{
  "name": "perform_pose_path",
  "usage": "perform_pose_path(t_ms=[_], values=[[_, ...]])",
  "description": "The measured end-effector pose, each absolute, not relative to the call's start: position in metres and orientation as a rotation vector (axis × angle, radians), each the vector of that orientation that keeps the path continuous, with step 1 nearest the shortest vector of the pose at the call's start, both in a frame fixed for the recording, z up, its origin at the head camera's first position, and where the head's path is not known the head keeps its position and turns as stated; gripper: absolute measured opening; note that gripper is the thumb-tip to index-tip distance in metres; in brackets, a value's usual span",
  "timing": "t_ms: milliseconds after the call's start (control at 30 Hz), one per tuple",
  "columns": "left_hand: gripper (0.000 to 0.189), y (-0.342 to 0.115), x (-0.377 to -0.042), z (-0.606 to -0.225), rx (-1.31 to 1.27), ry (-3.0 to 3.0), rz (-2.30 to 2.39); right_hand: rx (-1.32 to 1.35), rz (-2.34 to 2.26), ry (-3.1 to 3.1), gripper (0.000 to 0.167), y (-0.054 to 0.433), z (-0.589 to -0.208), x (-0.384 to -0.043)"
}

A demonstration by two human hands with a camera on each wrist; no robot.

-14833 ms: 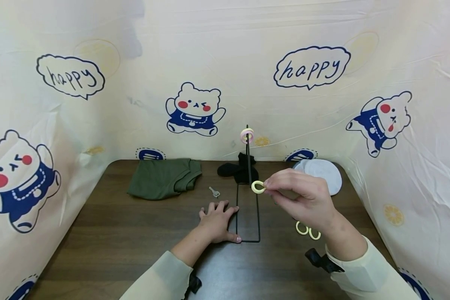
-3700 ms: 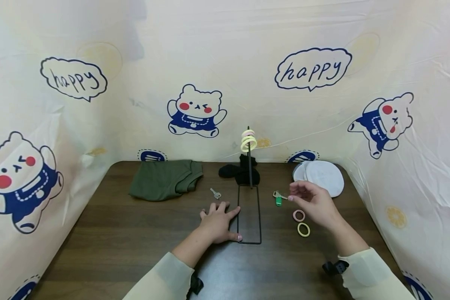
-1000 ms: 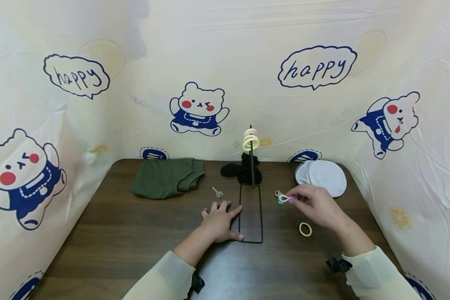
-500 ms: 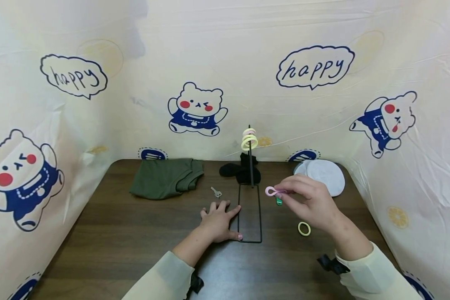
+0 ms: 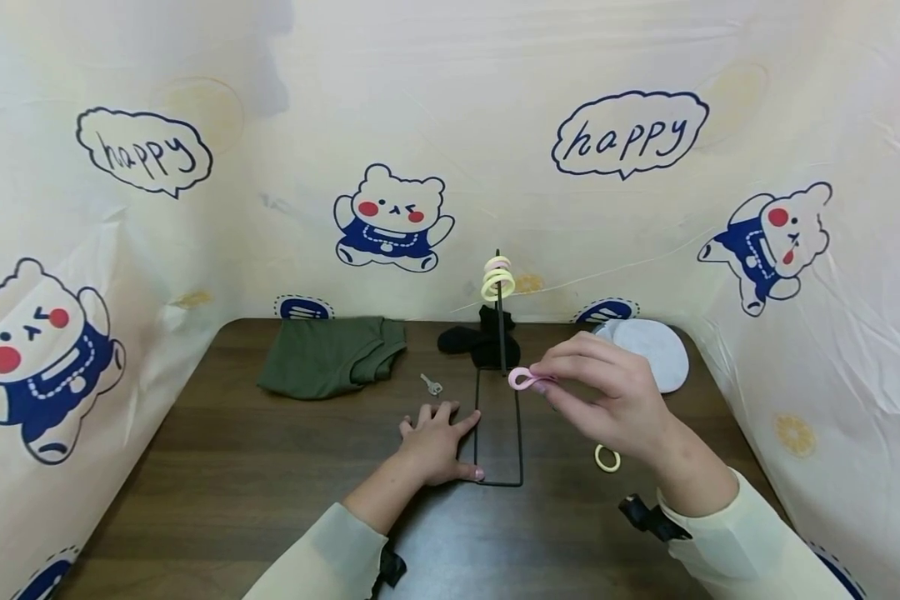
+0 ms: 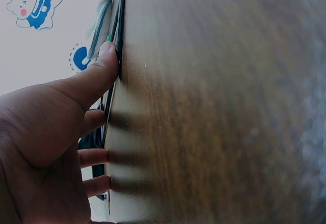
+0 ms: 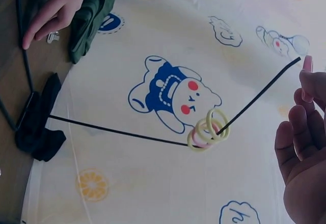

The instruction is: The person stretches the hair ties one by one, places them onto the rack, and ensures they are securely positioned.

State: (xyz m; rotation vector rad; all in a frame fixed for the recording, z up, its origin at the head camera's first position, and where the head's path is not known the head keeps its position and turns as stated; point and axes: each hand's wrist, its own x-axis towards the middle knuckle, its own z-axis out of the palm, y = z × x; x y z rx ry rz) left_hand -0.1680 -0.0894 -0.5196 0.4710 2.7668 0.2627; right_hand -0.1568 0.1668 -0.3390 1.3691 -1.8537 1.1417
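Between thumb and fingertips my right hand point(image 5: 615, 404) pinches a pink hair tie point(image 5: 521, 379), squeezed into a narrow loop. In the right wrist view this hand is beside the free end of the rod of a black wire stand point(image 7: 265, 94). Several yellow and pink hair ties point(image 7: 210, 130) hang at the bend of that rod. My left hand point(image 5: 435, 446) lies with spread fingers at the left side of the stand's rectangular base, its thumb and index finger touching the wire. One yellow hair tie point(image 5: 607, 458) lies on the table below the right hand.
Folded green cloth point(image 5: 333, 358) lies at the back left, with a small key point(image 5: 431, 385) nearby. Black fabric point(image 5: 487, 342) sits behind the stand's base. White round pads point(image 5: 656, 354) lie at the back right, partly hidden by the right hand. A printed curtain surrounds the table point(image 5: 270, 467).
The pink hair tie has been lifted off the table and carried left toward the stand. The right hand now hides the green-tagged key. Earlier, yellow hair ties joined those on the rod. Left hand stays put.
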Motion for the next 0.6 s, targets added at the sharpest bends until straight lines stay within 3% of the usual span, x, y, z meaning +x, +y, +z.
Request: perform_pose_path(t_ms=[333,467,600], values=[[0.099,-0.089,-0.169,-0.52,0.483,2.77,0.258,1.336,1.076,-1.899,0.013,0.155,-0.342,-0.165],[0.099,-0.089,-0.169,-0.52,0.478,2.764,0.273,1.276,1.046,-1.959,0.024,0.153,-0.345,-0.171],[0.1,-0.089,-0.168,-0.518,0.473,2.763,0.273,1.218,1.045,-1.989,0.025,0.151,-0.348,-0.182]])
